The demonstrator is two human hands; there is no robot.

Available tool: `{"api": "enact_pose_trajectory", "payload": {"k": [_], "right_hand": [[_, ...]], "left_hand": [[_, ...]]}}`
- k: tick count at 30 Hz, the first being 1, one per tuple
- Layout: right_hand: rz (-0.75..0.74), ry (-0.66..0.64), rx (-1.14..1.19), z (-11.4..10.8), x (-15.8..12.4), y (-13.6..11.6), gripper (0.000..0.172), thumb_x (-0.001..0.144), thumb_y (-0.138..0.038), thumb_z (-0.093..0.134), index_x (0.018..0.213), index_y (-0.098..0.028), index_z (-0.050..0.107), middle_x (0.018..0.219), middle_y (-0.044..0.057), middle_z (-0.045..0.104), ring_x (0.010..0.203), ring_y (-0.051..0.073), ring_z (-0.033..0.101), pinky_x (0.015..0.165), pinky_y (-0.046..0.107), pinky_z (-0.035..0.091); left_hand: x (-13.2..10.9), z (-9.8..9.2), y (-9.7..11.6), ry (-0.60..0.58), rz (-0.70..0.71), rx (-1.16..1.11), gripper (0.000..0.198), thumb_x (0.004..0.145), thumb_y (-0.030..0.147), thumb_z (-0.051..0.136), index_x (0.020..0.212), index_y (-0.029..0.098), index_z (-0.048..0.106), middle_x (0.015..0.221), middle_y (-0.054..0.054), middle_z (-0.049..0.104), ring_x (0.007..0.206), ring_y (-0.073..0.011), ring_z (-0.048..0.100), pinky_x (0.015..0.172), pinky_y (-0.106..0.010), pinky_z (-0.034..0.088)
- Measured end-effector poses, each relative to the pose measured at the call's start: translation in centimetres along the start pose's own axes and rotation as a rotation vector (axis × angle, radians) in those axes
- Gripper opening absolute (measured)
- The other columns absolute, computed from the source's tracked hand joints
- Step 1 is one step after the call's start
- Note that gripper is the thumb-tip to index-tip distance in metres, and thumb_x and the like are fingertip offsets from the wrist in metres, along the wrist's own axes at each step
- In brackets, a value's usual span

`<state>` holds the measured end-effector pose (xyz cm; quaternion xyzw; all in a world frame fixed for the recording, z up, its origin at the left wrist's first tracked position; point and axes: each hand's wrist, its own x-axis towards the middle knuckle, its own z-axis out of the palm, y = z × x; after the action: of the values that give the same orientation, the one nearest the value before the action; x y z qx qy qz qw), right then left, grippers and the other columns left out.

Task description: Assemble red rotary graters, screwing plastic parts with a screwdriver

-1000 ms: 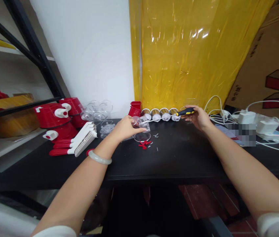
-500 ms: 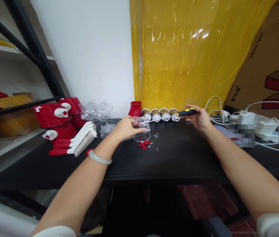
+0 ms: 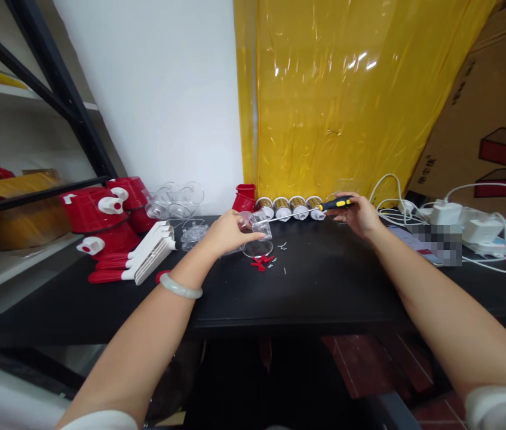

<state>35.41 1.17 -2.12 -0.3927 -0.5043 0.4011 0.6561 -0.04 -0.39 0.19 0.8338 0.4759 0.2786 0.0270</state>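
Observation:
My left hand (image 3: 230, 234) is closed round a clear plastic part (image 3: 261, 226), partly hidden by the fingers. In my right hand (image 3: 362, 216) is a screwdriver (image 3: 337, 203) with a black and yellow handle. Its long shaft points left, and the tip reaches the clear part; whether it sits on a screw is too small to tell. Below the held part lies a clear round piece (image 3: 258, 248). Small red pieces (image 3: 261, 262) and several tiny screws or pins (image 3: 282, 246) are scattered on the black table (image 3: 315, 298).
Several gold-and-white cylinders (image 3: 298, 208) line the back beside a red part (image 3: 244, 198). At left are red housings (image 3: 89, 209), white-and-red handles (image 3: 147, 254) and clear parts (image 3: 176, 200). White chargers with cables (image 3: 481, 227) and a phone-like device (image 3: 414, 243) occupy the right.
The screwdriver handle has turned slightly in my right hand, showing its yellow marks differently, and my right fingers have shifted a little. My left hand holds its place.

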Motion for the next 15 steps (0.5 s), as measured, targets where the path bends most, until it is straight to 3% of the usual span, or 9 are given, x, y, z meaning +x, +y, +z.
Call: {"api": "enact_pose_trajectory", "payload": {"k": [3, 6, 8, 12, 15], "right_hand": [[-0.014, 0.038, -0.058, 0.08, 0.03, 0.16, 0.029, 0.077, -0.051, 0.057, 0.089, -0.024, 0.053, 0.061, -0.002, 0.063, 0.049, 0.017, 0.062, 0.044, 0.027, 0.045], [-0.071, 0.088, -0.144, 0.00, 0.28, 0.51, 0.038, 0.076, -0.061, 0.060, 0.080, -0.025, 0.049, 0.040, -0.007, 0.047, 0.030, 0.012, 0.043, 0.034, 0.024, 0.035], [-0.068, 0.093, -0.145, -0.08, 0.39, 0.60, 0.041, 0.078, -0.064, 0.055, 0.077, -0.024, 0.048, 0.036, -0.007, 0.043, 0.026, 0.011, 0.037, 0.031, 0.023, 0.031], [0.077, 0.025, -0.019, -0.02, 0.17, 0.26, 0.037, 0.086, -0.056, 0.039, 0.081, -0.022, 0.052, 0.051, 0.000, 0.061, 0.041, 0.016, 0.058, 0.041, 0.027, 0.045], [0.051, 0.015, 0.016, 0.17, -0.08, 0.02, 0.027, 0.083, -0.046, 0.045, 0.091, -0.023, 0.056, 0.071, 0.001, 0.070, 0.055, 0.018, 0.067, 0.046, 0.027, 0.048]], "left_hand": [[-0.02, 0.02, 0.01, 0.002, 0.010, 0.001, 0.046, 0.067, 0.064, 0.068, 0.066, 0.019, 0.061, 0.077, -0.006, 0.058, 0.080, -0.0220, 0.056, 0.072, -0.034, 0.042], [0.00, 0.08, -0.05, 0.013, 0.011, 0.013, 0.046, 0.067, 0.064, 0.069, 0.065, 0.019, 0.062, 0.077, -0.006, 0.057, 0.080, -0.0220, 0.056, 0.071, -0.034, 0.042], [0.02, 0.12, -0.11, 0.012, 0.023, 0.021, 0.045, 0.067, 0.064, 0.068, 0.066, 0.019, 0.062, 0.078, -0.006, 0.057, 0.081, -0.0219, 0.056, 0.072, -0.034, 0.042], [0.05, 0.12, -0.15, 0.005, 0.007, 0.024, 0.049, 0.066, 0.068, 0.066, 0.068, 0.020, 0.062, 0.078, -0.006, 0.057, 0.077, -0.0212, 0.056, 0.069, -0.034, 0.041], [0.05, 0.07, -0.09, 0.001, -0.018, 0.026, 0.051, 0.066, 0.070, 0.065, 0.069, 0.020, 0.062, 0.077, -0.006, 0.057, 0.075, -0.0206, 0.056, 0.066, -0.033, 0.040]]}}
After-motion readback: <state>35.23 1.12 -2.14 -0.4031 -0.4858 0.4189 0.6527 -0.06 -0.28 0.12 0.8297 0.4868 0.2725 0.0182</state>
